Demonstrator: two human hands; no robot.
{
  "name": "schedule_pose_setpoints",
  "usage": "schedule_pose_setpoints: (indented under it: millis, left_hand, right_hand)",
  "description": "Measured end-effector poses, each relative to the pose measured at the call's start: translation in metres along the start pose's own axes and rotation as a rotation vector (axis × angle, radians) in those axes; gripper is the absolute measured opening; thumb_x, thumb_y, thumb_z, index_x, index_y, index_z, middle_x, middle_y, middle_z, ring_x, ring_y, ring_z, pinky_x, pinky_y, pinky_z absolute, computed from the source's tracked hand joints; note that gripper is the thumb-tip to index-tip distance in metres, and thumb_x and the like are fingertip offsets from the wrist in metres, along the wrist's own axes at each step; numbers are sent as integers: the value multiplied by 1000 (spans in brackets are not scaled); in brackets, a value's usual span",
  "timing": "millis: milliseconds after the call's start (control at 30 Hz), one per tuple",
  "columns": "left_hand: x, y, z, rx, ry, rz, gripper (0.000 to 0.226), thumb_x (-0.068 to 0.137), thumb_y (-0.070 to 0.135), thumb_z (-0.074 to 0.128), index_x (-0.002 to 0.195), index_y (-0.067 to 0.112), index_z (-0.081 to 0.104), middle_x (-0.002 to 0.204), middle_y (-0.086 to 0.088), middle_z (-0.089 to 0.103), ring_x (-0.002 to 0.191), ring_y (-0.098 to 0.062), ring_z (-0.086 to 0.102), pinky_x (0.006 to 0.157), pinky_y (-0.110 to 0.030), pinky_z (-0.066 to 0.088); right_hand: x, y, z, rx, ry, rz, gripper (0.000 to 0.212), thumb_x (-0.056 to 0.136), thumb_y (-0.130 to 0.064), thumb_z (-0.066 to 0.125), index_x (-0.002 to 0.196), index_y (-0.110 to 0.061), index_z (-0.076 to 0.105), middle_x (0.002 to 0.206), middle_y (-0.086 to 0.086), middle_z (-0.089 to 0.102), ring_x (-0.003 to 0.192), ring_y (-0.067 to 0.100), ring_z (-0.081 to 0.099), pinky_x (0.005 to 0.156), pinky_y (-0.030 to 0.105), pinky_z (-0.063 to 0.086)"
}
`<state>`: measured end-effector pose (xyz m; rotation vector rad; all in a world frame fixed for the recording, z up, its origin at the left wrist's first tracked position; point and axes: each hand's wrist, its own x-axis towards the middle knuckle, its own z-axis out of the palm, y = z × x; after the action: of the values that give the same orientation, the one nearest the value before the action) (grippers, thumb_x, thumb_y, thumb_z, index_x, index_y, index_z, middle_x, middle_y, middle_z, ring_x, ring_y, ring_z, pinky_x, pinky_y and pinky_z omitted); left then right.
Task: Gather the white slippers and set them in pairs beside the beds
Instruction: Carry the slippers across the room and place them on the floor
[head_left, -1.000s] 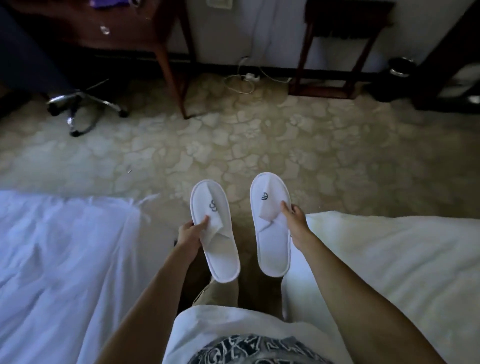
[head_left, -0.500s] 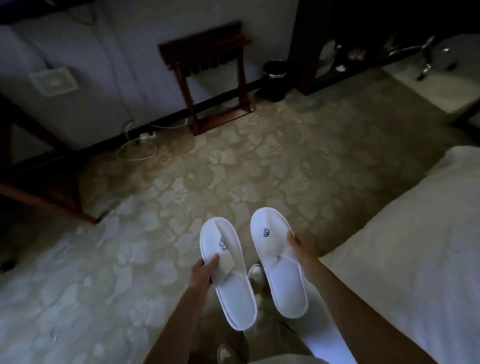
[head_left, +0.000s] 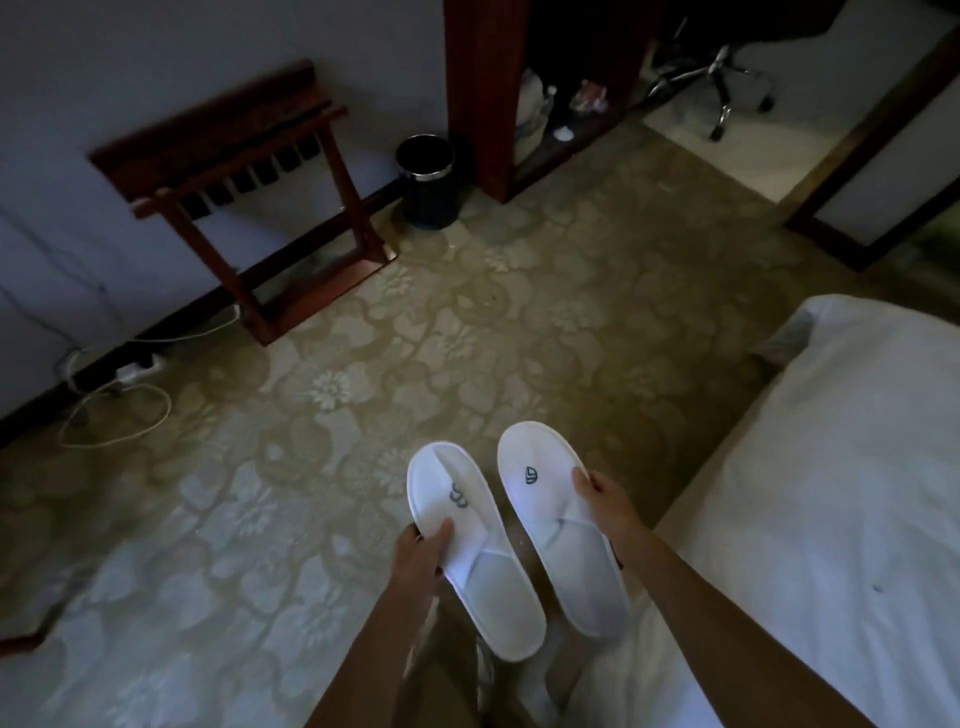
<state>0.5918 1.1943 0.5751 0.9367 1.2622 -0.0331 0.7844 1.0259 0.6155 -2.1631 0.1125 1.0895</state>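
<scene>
Patterned carpet (head_left: 415, 338) stretches left of the bed (head_left: 831, 493). Your left hand (head_left: 415, 558) and right hand (head_left: 605, 506) each pinch a white slipper (head_left: 470, 545) (the other (head_left: 558, 525) alongside), carried mid-air. Next, you'd likely lower both together onto the floor beside the bed.

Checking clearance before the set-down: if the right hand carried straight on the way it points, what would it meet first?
Nothing close: the right hand, gripping a white slipper, points over bare patterned carpet. The waste bin and wooden cabinet stand far beyond, though depth is uncertain.
</scene>
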Motion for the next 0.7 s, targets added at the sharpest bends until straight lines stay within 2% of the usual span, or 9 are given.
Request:
schedule_pose_setpoints:
  millis: [167,267,300,367,400,467,533,633,700]
  left_hand:
    - [104,12,72,79,32,12,45,84,21,72,119,-5,62,103,-17,70,91,-32,68,88,-47,56]
    - [187,-12,119,112,-1,-37,81,59,59,81,118,5,64,113,-18,71,96,-33,70,79,-45,60]
    - [199,0,137,110,-1,-59,82,63,58,79,121,2,62,117,-21,69,101,-36,69,75,-42,60]
    - [208,32,176,144,38,-96,58,84,30,72,123,-8,56,119,-27,66,99,-35,66,59,-28,54]
    - [222,35,193,176,48,-93,48,88,23,68,121,-10,58,117,-27,66,94,-32,64,56,-25,49]
    - [251,37,224,209,25,-98,41,90,21,65,118,-8,61,113,-23,68,92,-29,61,68,-29,48]
    - [286,37,252,160,21,-111,41,88,21,67,119,-6,62,112,-21,69,99,-33,66,82,-39,54]
    - [338,26,293,88,45,-177,46,85,21,71,123,-3,60,119,-19,67,106,-36,66,95,-54,52]
    - [371,18,324,66,81,-201,49,85,20,71,126,-2,57,124,-18,65,110,-36,64,97,-56,50]
  right_hand:
    - [96,-30,-37,60,102,24,28,95,-40,47,101,-15,58,96,6,58,90,19,54,82,29,39]
    - [170,-28,-56,61,142,34,24,96,-35,47,81,-20,57,81,1,59,75,12,55,74,25,40]
    - [194,-26,-62,54,158,28,25,96,-34,48,76,-22,56,77,-2,59,73,11,55,70,24,40]
    - [244,-18,-74,47,191,26,23,95,-32,50,76,-22,57,75,-4,58,77,18,57,67,26,41]
    - [267,-15,-80,38,187,33,22,95,-33,51,79,-19,58,75,-3,58,79,20,56,64,26,41]
    - [309,-11,-94,-18,164,24,26,95,-33,51,91,-9,62,80,2,60,79,20,56,64,27,41]
    - [356,-4,-109,-36,157,-22,36,95,-35,52,100,-1,64,91,12,65,85,26,59,71,33,43]
    - [422,8,-131,-79,104,-42,43,90,-48,51,105,-10,65,101,11,68,96,29,63,84,40,48]
    - [462,14,-145,-67,66,-21,43,90,-49,51,112,-14,63,105,7,65,98,25,61,82,36,46]
